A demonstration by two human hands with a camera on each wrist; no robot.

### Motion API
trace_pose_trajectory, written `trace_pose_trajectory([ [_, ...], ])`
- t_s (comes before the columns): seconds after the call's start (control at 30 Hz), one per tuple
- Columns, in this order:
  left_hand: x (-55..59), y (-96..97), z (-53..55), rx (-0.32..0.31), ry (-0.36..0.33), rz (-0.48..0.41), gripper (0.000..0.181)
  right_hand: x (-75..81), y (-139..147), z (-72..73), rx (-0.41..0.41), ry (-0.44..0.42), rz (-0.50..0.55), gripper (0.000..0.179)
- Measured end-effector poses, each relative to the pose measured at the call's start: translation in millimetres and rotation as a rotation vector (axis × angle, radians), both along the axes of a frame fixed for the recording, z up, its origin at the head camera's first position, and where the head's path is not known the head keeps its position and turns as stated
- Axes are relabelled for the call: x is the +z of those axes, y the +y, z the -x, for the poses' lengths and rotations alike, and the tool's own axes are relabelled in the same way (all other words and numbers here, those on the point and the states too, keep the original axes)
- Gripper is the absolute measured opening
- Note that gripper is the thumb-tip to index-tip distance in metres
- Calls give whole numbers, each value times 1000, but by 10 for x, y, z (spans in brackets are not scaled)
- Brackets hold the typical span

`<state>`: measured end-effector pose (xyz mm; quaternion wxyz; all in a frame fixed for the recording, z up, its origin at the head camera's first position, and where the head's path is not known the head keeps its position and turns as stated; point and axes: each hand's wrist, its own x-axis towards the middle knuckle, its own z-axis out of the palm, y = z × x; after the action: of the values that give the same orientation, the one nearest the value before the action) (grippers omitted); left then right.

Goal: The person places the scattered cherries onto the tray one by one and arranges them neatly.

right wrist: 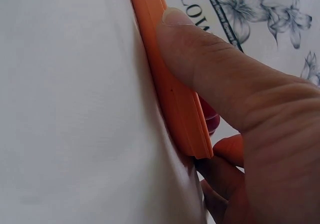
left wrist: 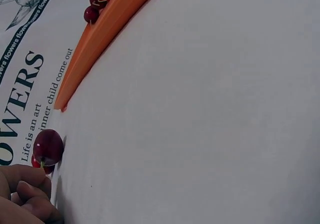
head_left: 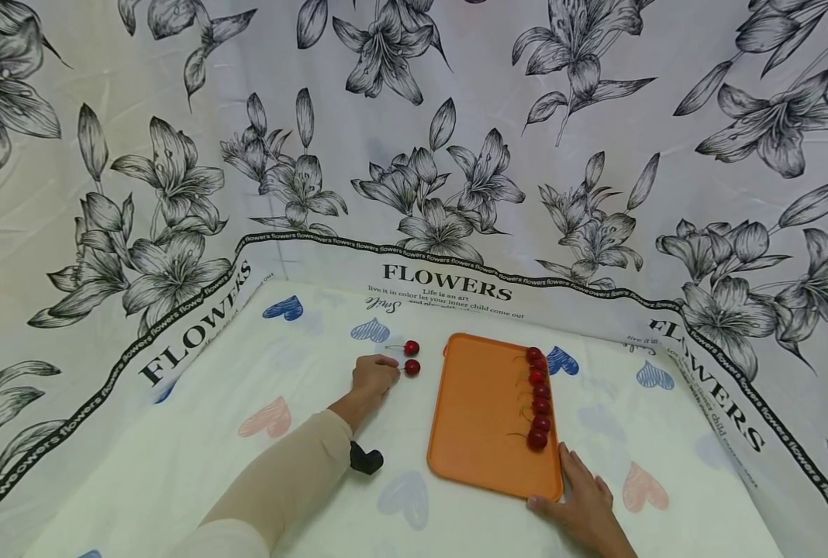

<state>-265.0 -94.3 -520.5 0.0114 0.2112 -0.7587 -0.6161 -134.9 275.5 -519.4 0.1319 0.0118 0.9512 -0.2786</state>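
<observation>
My left hand point(head_left: 374, 377) pinches the stem of a dark red cherry point(head_left: 412, 367) to the left of the orange tray point(head_left: 480, 411). In the left wrist view, thumb and finger meet at the stem just below that cherry point(left wrist: 48, 147). A second cherry point(head_left: 411, 348) lies right behind it, its stem pointing left. My right hand point(head_left: 584, 500) holds the tray's near right corner, thumb point(right wrist: 200, 51) along the near edge and fingers round the right side. Several cherries point(head_left: 537, 391) form a row along the tray's right edge, most stems pointing left.
The cloth point(head_left: 302, 480) under everything is white with printed hearts. A black heart shape point(head_left: 366, 459) shows beside the left sleeve point(head_left: 281, 473). A flower-printed curtain point(head_left: 428, 194) rises behind and at both sides of the surface.
</observation>
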Motion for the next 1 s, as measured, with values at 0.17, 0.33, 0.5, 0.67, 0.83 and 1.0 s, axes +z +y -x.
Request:
trace_pose_trajectory([
  [0.17,11,-19,-65,12,61,-58,15,-4,9,-6,6,11,-1,130],
  [0.33,23,-28,-105,64,59,-325,23,-11,16,3,-1,1,-3,132],
  [0.5,48,20,-157,91,-4,-506,26,1,7,9,-2,-5,-4,133],
  [0.67,106,135,-261,48,2,-518,28,31,5,-21,19,19,-10,128],
  [0.83,129,290,-394,-30,22,-522,30,59,6,-55,38,39,-13,123],
  [1.0,111,444,-484,-78,18,-493,27,58,5,-64,49,46,-6,123],
])
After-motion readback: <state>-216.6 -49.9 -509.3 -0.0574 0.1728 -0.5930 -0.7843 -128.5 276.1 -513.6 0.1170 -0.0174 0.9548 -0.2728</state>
